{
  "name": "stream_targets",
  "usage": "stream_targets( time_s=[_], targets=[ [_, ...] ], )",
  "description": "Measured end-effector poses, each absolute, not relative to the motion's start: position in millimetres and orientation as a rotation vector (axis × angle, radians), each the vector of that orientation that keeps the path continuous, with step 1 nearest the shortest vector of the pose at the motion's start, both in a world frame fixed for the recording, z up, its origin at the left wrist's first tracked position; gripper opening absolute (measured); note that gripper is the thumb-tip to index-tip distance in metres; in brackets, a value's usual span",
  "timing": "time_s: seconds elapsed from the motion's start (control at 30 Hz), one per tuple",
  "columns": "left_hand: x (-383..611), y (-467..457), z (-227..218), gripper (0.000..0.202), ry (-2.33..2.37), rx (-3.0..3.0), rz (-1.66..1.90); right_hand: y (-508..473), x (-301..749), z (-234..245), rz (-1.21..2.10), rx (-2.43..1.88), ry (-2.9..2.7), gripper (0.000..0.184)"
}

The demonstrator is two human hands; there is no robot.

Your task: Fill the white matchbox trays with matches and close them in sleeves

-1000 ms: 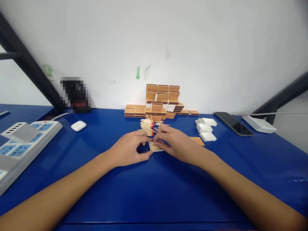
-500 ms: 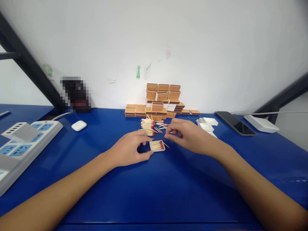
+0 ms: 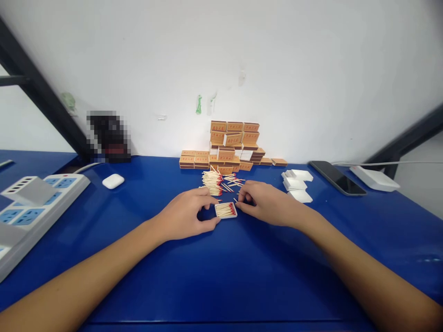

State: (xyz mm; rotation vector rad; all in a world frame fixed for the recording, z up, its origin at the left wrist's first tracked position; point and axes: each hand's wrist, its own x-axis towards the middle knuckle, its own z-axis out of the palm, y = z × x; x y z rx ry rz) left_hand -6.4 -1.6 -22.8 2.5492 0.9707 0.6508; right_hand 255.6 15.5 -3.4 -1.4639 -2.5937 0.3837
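Note:
A small white matchbox tray (image 3: 226,210) filled with red-tipped matches lies on the blue table (image 3: 221,272). My left hand (image 3: 187,214) grips the tray's left end between thumb and fingers. My right hand (image 3: 268,202) rests just right of the tray, its fingertips pinched on a loose match at the tray's corner. A heap of loose matches (image 3: 216,181) lies right behind the tray.
Stacked orange matchboxes (image 3: 232,145) stand against the wall. Empty white trays (image 3: 296,184) lie to the right, then a black phone (image 3: 336,177) and a white adapter (image 3: 374,178). A white earbud case (image 3: 113,180) and a power strip (image 3: 31,207) are at the left.
My right hand lifted off the tray, swung right and back, then came down beside the tray's right corner. My left hand and the tray stayed put.

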Motion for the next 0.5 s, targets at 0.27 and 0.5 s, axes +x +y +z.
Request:
stream_targets(
  time_s=[0.27,0.5],
  targets=[
    [-5.6,-1.4,-22.3,0.03,0.97,2.557,0.656,8.7,245.6,4.9,0.415,-1.228,-2.537,0.017],
    [-5.6,-1.5,-23.3,0.026,0.972,2.566,0.656,5.3,237.4,2.1,0.451,-1.115,-2.543,0.019]
  ],
)
